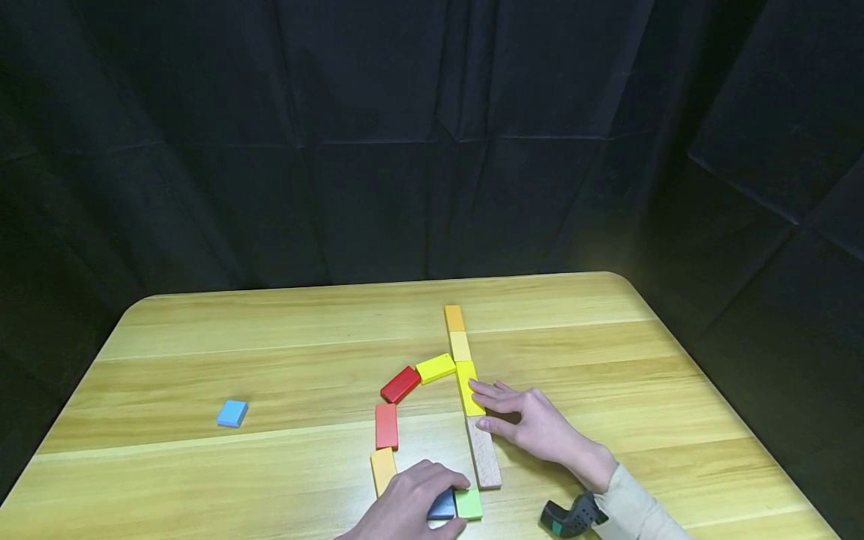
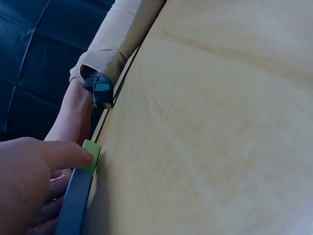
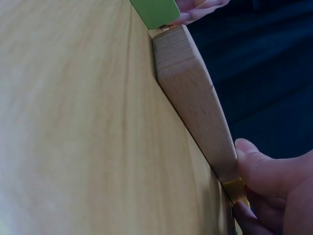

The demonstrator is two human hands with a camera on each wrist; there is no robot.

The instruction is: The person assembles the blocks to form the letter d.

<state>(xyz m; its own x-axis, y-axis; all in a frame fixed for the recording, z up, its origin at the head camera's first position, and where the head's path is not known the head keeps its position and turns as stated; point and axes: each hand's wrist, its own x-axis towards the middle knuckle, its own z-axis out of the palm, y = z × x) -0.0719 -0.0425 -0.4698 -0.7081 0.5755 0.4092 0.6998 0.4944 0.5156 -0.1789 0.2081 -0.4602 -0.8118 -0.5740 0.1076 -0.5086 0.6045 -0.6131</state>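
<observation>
My left hand (image 1: 412, 502) pinches a small light-green block (image 1: 469, 504) at the near end of a line of blocks. Its thumb lies along the green block in the left wrist view, with a dark blue block (image 1: 442, 506) adjoining it partly under the hand. My right hand (image 1: 540, 427) reaches in from the right, fingers loosely extended. Its fingertips touch a bright yellow block (image 1: 466, 375), and the thumb rests at the far end of a speckled, plain wooden block (image 3: 195, 107). The green block stands close to this wooden block's near end.
Farther up the line are a light-yellow block (image 1: 460, 346) and an orange block (image 1: 454, 318). A tilted yellow block (image 1: 435, 368), a red block (image 1: 401, 385), a coral block (image 1: 386, 426) and a pale orange block (image 1: 383, 470) curve leftward. One light-blue block (image 1: 232, 413) lies apart.
</observation>
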